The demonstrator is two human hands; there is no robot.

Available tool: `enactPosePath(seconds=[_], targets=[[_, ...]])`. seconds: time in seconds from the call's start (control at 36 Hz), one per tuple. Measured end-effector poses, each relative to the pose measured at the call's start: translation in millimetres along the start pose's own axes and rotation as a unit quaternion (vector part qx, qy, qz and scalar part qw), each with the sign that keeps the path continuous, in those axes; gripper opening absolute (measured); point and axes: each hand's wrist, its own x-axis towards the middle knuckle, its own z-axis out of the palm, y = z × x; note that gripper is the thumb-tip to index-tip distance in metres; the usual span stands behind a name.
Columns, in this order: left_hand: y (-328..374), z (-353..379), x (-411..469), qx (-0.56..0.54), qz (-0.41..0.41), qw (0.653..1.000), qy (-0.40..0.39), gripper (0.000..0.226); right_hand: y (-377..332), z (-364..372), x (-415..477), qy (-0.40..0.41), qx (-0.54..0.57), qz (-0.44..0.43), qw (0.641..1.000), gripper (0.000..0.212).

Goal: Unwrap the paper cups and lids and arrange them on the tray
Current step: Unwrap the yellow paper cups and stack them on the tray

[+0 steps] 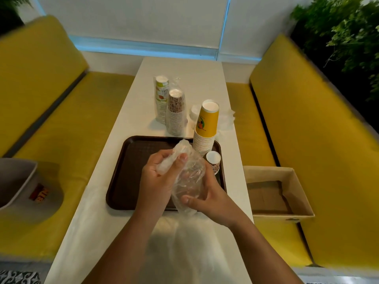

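Over the dark brown tray (pixel 127 173), both my hands hold a clear plastic wrapper (pixel 189 181). My left hand (pixel 158 173) grips its bunched upper end; my right hand (pixel 207 193) grips its lower part. What is inside the wrapper I cannot tell. A yellow stack of upside-down paper cups (pixel 206 130) stands on the tray's far right corner, with a small patterned cup stack (pixel 213 161) in front of it. Beyond the tray stand two wrapped stacks: brown-patterned cups (pixel 176 111) and white-green cups (pixel 161 97).
The narrow white table (pixel 184 70) runs between two yellow benches. An open cardboard box (pixel 276 193) sits on the right bench, a grey bin (pixel 18 181) on the left one. Crumpled clear plastic (pixel 227 119) lies right of the yellow stack. Plants fill the far right.
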Motion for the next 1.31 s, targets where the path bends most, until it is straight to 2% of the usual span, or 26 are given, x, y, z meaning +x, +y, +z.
enactPosePath(seconds=[0.06, 0.17, 0.36, 0.42, 0.47, 0.53, 0.58, 0.69, 0.78, 0.89, 0.97, 1.08, 1.17, 1.25, 1.28, 1.31], targets=[[-3, 1, -4, 0.001, 0.000, 1.000, -0.018, 0.043, -1, -2, -5, 0.012, -0.003, 0.003, 1.000, 0.094], [-5, 2, -11, 0.057, 0.019, 0.997, -0.037, 0.035, -6, -9, -12, 0.019, -0.007, 0.019, 1.000, 0.075], [-5, -10, -21, 0.091, -0.036, 0.987, -0.125, 0.047, 0, -30, -20, 0.020, -0.071, 0.033, 0.997, 0.056], [-6, -14, -23, 0.114, -0.036, 0.985, -0.124, 0.061, 1, -35, -19, 0.012, -0.085, 0.033, 0.996, 0.053], [-9, -15, -27, 0.126, -0.034, 0.985, -0.110, 0.059, 2, -38, -20, 0.015, -0.092, 0.029, 0.995, 0.053], [-10, -14, -32, 0.123, -0.025, 0.989, -0.076, 0.038, 4, -39, -21, 0.053, -0.076, 0.021, 0.995, 0.048], [-8, -12, -37, 0.113, -0.014, 0.992, -0.045, 0.024, 5, -40, -24, 0.110, -0.042, 0.021, 0.993, 0.034], [-9, -8, -54, 0.090, -0.022, 0.996, -0.016, 0.027, 13, -45, -33, 0.215, 0.037, 0.039, 0.975, 0.008], [-9, -6, -64, 0.094, -0.005, 0.995, 0.014, 0.031, 17, -51, -44, 0.250, 0.045, 0.040, 0.966, 0.015], [-13, -16, -72, 0.096, -0.013, 0.994, 0.047, 0.028, 15, -70, -61, 0.253, -0.021, 0.026, 0.967, 0.015], [-14, -31, -82, 0.091, -0.011, 0.993, 0.071, 0.021, 15, -85, -72, 0.268, -0.048, 0.048, 0.961, 0.017], [-16, -57, -98, 0.042, -0.022, 0.993, 0.108, 0.016, 17, -95, -83, 0.269, -0.045, 0.070, 0.960, 0.016], [-20, -67, -107, -0.038, -0.059, 0.989, 0.127, 0.016, 20, -84, -88, 0.259, -0.037, 0.063, 0.963, 0.018], [-20, -70, -116, -0.109, -0.075, 0.988, 0.075, 0.015, 24, -60, -90, 0.253, -0.024, 0.060, 0.965, 0.022], [-24, -70, -114, -0.128, -0.108, 0.984, 0.056, 0.016, 25, -52, -88, 0.247, -0.023, 0.065, 0.967, 0.023], [-26, -69, -112, -0.146, -0.148, 0.978, 0.036, 0.029, 28, -46, -86, 0.235, -0.025, 0.072, 0.969, 0.023]])
